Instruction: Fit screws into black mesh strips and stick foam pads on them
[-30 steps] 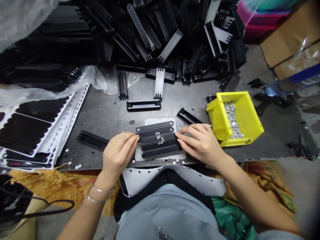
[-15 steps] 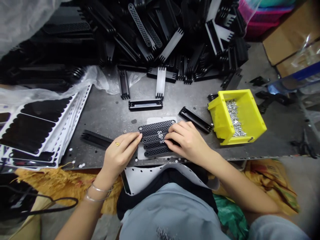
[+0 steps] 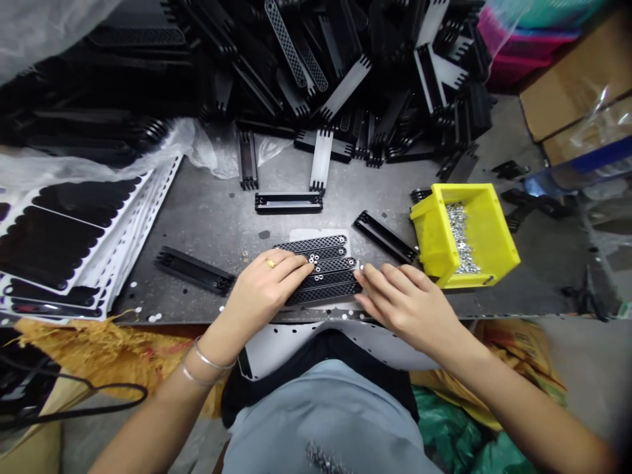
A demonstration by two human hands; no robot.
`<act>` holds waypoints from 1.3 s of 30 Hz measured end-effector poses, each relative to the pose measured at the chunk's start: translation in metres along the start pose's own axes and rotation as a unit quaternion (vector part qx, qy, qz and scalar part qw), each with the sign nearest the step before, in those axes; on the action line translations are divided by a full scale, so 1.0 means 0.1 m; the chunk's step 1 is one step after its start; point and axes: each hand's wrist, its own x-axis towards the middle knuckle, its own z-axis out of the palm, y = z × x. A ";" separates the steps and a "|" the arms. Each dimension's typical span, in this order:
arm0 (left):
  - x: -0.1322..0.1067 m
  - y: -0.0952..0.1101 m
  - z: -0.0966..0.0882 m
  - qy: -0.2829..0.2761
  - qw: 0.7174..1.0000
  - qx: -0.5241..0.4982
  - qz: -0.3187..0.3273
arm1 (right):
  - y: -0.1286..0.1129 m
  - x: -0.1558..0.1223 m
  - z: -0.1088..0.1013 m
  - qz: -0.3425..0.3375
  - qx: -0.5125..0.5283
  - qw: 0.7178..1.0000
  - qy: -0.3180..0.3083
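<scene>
**Left hand (image 3: 264, 286) flat, right hand (image 3: 407, 299) open at the ends of black lattice strips (image 3: 323, 280)**

The left hand lies palm down across the left ends of the strips, fingers straight and close together, holding nothing in a closed grip. The right hand is open with its fingers slightly spread, fingertips (image 3: 365, 280) at the right ends of the row. A small silver ring (image 3: 360, 265) sits by the index fingertip; whether it is pinched, I cannot tell.

Five strips lie side by side on a white card (image 3: 320, 234), near the front edge of a steel table (image 3: 207, 227). Silver rings (image 3: 316, 260) sit in holes along them.

To the right, a yellow plastic bin (image 3: 474, 224) holds loose silver fittings (image 3: 459, 240). Black comb-ended bars lie singly on the table, one (image 3: 289, 202) far of the row, one (image 3: 385, 237) to its right, one (image 3: 195, 270) to its left. Many more form a heap (image 3: 345, 85) at the far edge. Sheets of black scalloped pads (image 3: 49, 250) on white backing lie at the left. Far right stands a cardboard box (image 3: 573, 85). The print on the yellow bag (image 3: 523, 362) at near right is too blurred to read.
</scene>
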 end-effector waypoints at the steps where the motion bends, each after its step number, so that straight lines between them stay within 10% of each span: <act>1: 0.00 -0.01 0.00 0.000 1.000 0.002 0.004 | -0.03 0.01 -0.01 0.001 -0.007 1.000 -0.009; 13: -0.12 -0.04 -0.22 -0.023 0.999 0.012 -0.032 | -0.09 0.47 0.23 0.102 0.234 0.967 0.014; 22: -0.26 -0.03 -0.15 0.007 0.994 -0.020 -0.107 | 0.05 -0.07 0.01 0.042 0.112 0.993 0.020; 39: -0.49 0.05 -0.02 0.058 0.995 0.021 -0.084 | 0.01 0.00 -0.02 -0.067 0.020 0.997 0.040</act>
